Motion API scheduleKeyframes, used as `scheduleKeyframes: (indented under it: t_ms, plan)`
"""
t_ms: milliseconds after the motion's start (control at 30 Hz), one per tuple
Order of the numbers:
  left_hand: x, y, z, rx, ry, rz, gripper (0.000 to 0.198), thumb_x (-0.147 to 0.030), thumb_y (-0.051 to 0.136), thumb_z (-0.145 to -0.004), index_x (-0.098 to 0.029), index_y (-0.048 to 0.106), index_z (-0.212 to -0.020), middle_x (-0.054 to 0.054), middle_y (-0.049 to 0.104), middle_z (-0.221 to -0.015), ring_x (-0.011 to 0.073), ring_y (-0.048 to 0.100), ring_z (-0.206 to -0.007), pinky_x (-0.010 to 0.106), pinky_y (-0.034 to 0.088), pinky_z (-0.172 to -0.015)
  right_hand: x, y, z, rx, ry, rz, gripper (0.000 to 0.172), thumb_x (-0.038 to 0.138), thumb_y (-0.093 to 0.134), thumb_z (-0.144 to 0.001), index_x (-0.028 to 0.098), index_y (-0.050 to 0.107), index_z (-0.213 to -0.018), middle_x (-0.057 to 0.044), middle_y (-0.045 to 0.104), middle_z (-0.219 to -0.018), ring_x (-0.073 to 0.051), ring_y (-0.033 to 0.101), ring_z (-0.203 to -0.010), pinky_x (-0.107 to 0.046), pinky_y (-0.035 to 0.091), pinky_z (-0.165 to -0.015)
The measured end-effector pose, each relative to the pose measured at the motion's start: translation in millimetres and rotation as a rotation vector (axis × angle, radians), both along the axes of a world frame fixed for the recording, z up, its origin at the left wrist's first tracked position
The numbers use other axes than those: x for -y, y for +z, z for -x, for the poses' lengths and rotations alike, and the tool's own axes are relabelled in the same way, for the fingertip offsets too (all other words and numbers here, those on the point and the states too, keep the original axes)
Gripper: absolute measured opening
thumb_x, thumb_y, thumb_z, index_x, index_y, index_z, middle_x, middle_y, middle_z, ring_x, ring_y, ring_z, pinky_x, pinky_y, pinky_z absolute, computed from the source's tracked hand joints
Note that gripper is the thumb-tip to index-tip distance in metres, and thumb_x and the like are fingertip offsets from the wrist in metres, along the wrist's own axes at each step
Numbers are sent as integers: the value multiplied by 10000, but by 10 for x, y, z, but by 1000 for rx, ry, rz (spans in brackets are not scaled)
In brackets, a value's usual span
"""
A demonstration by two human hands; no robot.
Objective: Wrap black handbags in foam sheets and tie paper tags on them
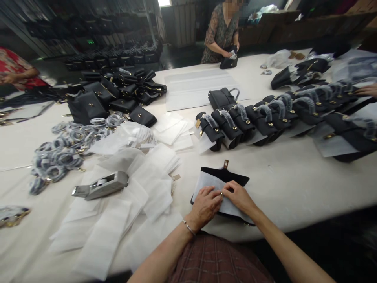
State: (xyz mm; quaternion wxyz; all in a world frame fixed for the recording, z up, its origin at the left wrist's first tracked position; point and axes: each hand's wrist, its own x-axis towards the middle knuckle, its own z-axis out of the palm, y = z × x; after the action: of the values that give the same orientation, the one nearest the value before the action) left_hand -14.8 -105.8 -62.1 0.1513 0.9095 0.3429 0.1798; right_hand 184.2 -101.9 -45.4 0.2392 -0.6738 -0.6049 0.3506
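Note:
A small black handbag (226, 173) lies with its flap raised on the table edge in front of me, a gold lock plate (226, 164) at the flap's tip. Across its front is a white foam sheet (206, 180). My left hand (207, 205) lies on this sheet, fingers extended, fingertips beside a small gold clasp (221, 193). At the clasp's other side, my right hand (237, 195) is closed in a pinch. What its fingertips hold is too small to make out.
Loose white foam sheets (159, 192) and a grey tape dispenser (107, 185) lie left, with wrapped straps (61, 157) and piled black bags (91, 106) behind. A row of handbags (210, 131) stretches right. A co-worker (222, 33) handles a bag across the table; others stand at both sides.

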Motion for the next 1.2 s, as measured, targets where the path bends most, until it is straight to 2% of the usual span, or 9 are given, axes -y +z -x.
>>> scheduleKeyframes:
  t_ms: [233, 433, 567, 700, 800, 867, 1000, 1067, 1200]
  plan:
    - [-9, -13, 14, -7, -18, 6, 284, -304, 474, -983, -285, 559, -1253, 7, 649, -1266, 204, 470, -1312, 395, 389, -1077, 5, -65, 70, 66, 47, -51, 80, 210, 540, -736, 226, 563, -662, -30, 581, -813, -203, 554, -831, -338, 448, -819]
    - [13, 13, 12, 16, -2, 31, 270, -292, 457, -982, -260, 573, -1223, 14, 653, -1258, 207, 467, -1319, 402, 370, -1101, 19, -31, 31, 89, 72, -45, 99, 234, 553, -764, 224, 596, -675, -41, 585, -821, -217, 545, -830, -364, 446, -827]
    - [19, 45, 3, 33, -25, 60, 301, -409, 497, -965, -253, 578, -1210, 27, 643, -1270, 252, 461, -1324, 450, 360, -1108, 27, 7, 1, -37, 86, 9, 118, 292, 594, -747, 227, 637, -659, -33, 610, -860, -207, 596, -859, -346, 470, -856]
    - [15, 49, 26, 25, -52, 59, 486, -593, 529, -907, -243, 562, -1243, 53, 629, -1279, 277, 451, -1330, 461, 361, -1108, -16, 42, 18, 10, 27, 13, 66, 237, 631, -636, 221, 629, -572, -26, 618, -773, -213, 608, -801, -341, 489, -782]
    - [13, 35, 46, 21, -71, 27, 559, -660, 509, -884, -238, 557, -1248, 63, 614, -1298, 279, 442, -1340, 465, 351, -1119, -168, 124, -99, -3, 22, 25, 75, 283, 648, -639, 218, 669, -609, -7, 654, -690, -190, 622, -690, -301, 504, -672]
    - [12, 27, 55, 23, -79, 17, 564, -666, 504, -882, -233, 562, -1239, 69, 613, -1301, 275, 442, -1341, 457, 351, -1121, -360, 190, -235, 6, -58, 6, 200, 369, 599, -723, 202, 705, -750, -21, 687, -702, -194, 637, -672, -301, 511, -639]
    - [4, 16, 77, 28, -100, 32, 657, -716, 532, -831, -224, 539, -1268, 79, 602, -1320, 289, 433, -1349, 472, 342, -1128, -840, 229, -424, 74, -240, -80, 469, 448, 592, -755, 148, 659, -1108, -129, 710, -1071, -240, 664, -935, -343, 517, -780]
    - [-1, 17, 90, 25, -115, 53, 706, -713, 582, -801, -225, 508, -1305, 86, 582, -1350, 307, 417, -1362, 490, 332, -1132, -1009, 216, -418, 84, -210, -69, 469, 420, 660, -693, 148, 683, -1075, -112, 726, -1024, -226, 674, -881, -319, 515, -750]
    - [-2, 31, 107, 2, -128, 90, 684, -552, 714, -790, -239, 466, -1345, 77, 546, -1400, 305, 396, -1379, 476, 294, -1157, -1003, 285, -255, 117, -70, -54, 199, 377, 642, -711, 206, 727, -764, -2, 700, -655, -176, 633, -629, -287, 484, -644]
